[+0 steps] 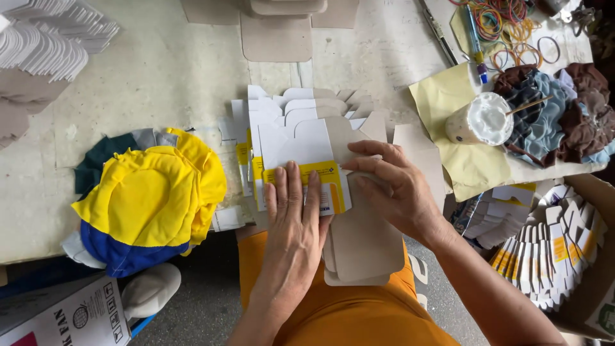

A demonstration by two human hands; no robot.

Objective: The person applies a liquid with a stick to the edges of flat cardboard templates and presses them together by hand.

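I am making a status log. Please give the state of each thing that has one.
White and yellow flat carton blank: unfolded, topmost, pressed flat.
Left hand: palm down on it.
Right hand: fingers on its flap.
White glue cup: open, stick inside.
Brown cardboard box: open, holding blanks.

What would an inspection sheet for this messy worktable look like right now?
Surface: pale, stained tabletop.
Job's things: fanned stack of flat white-and-yellow carton blanks; grey-backed blanks hang over the table edge.
Clutter: yellow-and-blue cloth bundle, white glue pot with a stick, rubber bands, rags, finished cartons in a box.
Hands: left hand pressed flat on the top blank; right hand fingers folding a flap.
Cables: nothing seen.
Surroundings: grey floor, a printed cardboard box.
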